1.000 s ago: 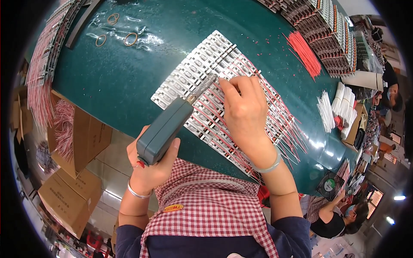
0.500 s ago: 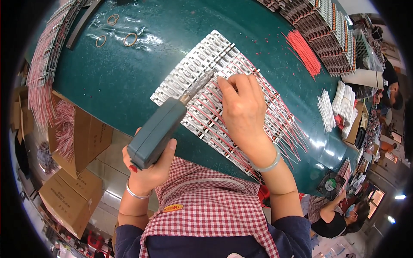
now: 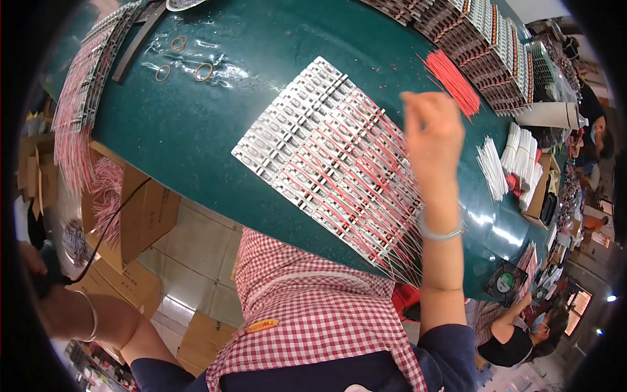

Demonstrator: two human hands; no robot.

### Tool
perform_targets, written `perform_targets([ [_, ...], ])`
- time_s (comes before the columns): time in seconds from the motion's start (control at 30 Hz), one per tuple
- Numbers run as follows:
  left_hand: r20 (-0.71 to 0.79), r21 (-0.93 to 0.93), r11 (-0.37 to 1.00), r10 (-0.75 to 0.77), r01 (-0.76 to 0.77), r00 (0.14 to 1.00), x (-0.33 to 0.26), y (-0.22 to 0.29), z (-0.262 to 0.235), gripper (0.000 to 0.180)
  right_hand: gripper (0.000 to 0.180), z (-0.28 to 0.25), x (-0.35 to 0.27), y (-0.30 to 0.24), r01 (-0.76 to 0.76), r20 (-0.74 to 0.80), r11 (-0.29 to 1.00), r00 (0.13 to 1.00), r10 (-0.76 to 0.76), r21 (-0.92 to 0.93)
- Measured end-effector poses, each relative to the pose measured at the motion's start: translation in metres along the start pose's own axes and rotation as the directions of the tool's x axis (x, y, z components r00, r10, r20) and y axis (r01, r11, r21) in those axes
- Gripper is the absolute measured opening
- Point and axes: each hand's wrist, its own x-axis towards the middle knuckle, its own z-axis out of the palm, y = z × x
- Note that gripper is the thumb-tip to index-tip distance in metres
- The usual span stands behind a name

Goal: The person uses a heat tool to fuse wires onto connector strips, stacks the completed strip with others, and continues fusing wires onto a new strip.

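A fan-shaped set of white metal-and-plastic strip modules (image 3: 281,124) lies on the green table, with thin red and white wires (image 3: 366,189) running across its right part toward the near edge. My right hand (image 3: 436,127), slightly blurred, is in the air just right of the modules, fingers curled in a pinch; whatever may be between them cannot be made out. At the far left rim, my left hand (image 3: 31,261) is off the table in shadow, closed round the dark soldering gun (image 3: 51,277), whose black cord trails upward. Most of the gun is hidden.
Red wires (image 3: 454,85) lie beyond my right hand, with white wire bundles (image 3: 522,157) to their right. Stacked modules (image 3: 486,52) stand at the far right; wired modules (image 3: 91,85) lie far left. Cardboard boxes (image 3: 140,209) stand left. A person (image 3: 516,326) works at right.
My left hand has swung the soldering gun away from the modules to the far left rim. My right hand has lifted off the modules and moved right.
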Motion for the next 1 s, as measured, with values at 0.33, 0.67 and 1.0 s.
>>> perform_targets([
  [0.33,-0.015,-0.581,0.761,-0.362,0.287,0.932,-0.043,0.019,0.033,0.047,0.009,0.033,0.024,0.116,-0.073,-0.045,0.986,0.997,0.067,-0.151],
  [0.67,0.104,-0.586,0.683,-0.472,0.437,0.876,-0.085,0.010,0.024,0.043,0.006,0.033,0.035,0.130,0.039,-0.052,0.965,0.997,-0.054,-0.260],
  [1.0,0.169,-0.620,0.606,-0.516,0.498,0.840,-0.121,0.005,0.027,0.043,0.009,-0.001,0.032,0.092,-0.021,-0.225,0.939,0.972,-0.060,-0.342],
])
